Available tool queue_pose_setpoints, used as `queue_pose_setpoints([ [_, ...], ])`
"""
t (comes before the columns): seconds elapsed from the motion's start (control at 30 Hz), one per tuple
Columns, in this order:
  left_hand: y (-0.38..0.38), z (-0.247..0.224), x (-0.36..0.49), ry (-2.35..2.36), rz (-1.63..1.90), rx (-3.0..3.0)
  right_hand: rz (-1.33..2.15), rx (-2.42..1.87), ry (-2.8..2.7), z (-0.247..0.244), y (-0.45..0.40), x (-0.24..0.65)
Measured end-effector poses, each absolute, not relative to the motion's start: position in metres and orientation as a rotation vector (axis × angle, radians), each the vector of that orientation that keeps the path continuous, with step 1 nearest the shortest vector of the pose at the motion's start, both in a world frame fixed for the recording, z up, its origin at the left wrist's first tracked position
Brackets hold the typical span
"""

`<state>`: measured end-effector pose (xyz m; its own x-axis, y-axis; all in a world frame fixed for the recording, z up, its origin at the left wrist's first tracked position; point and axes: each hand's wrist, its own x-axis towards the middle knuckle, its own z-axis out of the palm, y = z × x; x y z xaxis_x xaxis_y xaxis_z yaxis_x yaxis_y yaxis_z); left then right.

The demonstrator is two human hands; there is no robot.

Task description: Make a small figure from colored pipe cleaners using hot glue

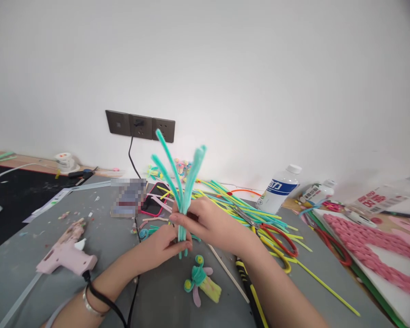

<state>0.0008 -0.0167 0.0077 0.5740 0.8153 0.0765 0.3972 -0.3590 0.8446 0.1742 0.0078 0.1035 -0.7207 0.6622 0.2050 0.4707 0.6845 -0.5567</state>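
Several teal pipe cleaners (185, 193) stand upright in a bundle between my two hands, their upper ends fanned apart. My left hand (167, 246) pinches the bundle near its lower ends. Just above it, my right hand (203, 223) has its fingers closed round the same bundle. Below the hands on the table lies a small pipe-cleaner figure (205, 280) in teal, yellow and pink. A pale pipe cleaner (228, 273) lies beside it, with a black and yellow-handled tool (251, 291) to the right.
A pink glue gun (66, 255) with a black cord lies at left. Loose yellow and teal pipe cleaners (225, 202) are heaped behind my right hand, with red-handled scissors (280, 239) among them. A bottle (278, 189) stands by the wall. A phone (155, 200) lies at the back; pink braided material (372, 250) is at right.
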Motion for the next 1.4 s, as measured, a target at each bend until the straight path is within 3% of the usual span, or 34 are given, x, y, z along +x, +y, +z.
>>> queue_pose_setpoints([
  [0.63,-0.008,0.008,-0.006,0.866,0.56,1.733,0.873,-0.815,-2.512,0.11,0.011,0.187],
  [0.97,-0.005,0.004,-0.01,0.85,0.767,1.808,0.882,-0.832,-2.566,0.112,0.009,0.189],
  [1.4,-0.004,0.011,-0.014,0.847,0.6,1.925,0.928,-0.816,-2.593,0.116,0.009,0.195],
])
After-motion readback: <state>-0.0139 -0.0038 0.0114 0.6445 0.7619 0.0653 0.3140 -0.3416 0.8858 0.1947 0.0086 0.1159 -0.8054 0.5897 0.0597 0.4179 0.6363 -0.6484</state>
